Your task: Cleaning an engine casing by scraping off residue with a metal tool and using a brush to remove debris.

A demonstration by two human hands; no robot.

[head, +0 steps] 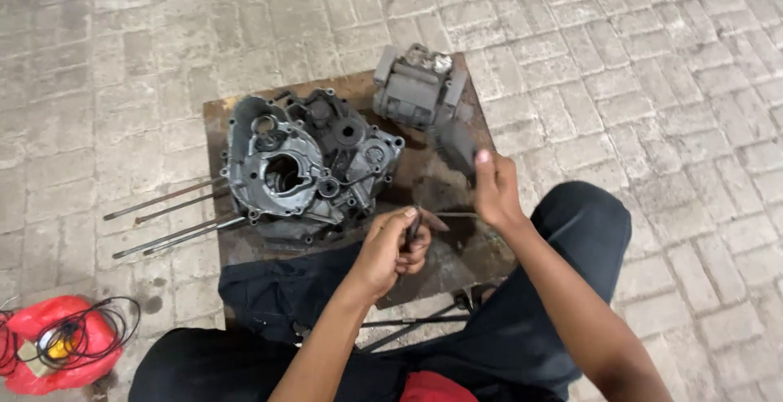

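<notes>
**Thin rod pinched between two hands over a greasy work board**

Left hand (391, 247) curled into a fist around a small dark tool (413, 228), fingers closed tight on it, held low over the near edge of the rusty board (236, 243). Right hand (493, 186) raised just to the right, thumb and fingers pressed together on the far end of a thin rod (457, 215) that runs across to the left fist; held taut, seemingly to keep it steady between both grips. Exact meeting point of tool and rod too small to make out.

Left of the hands, a grey engine crankcase (306, 161) lying flat on the board, four long studs (167, 214) jutting out leftward over the paved floor (652, 59). Far right on the board, a finned cylinder block (412, 88), with a dark part (455, 147) just beyond the right hand's fingertips, crowding that side. Near left, a red bag (49, 353) with coiled black cable (90, 329), well apart from the work.
</notes>
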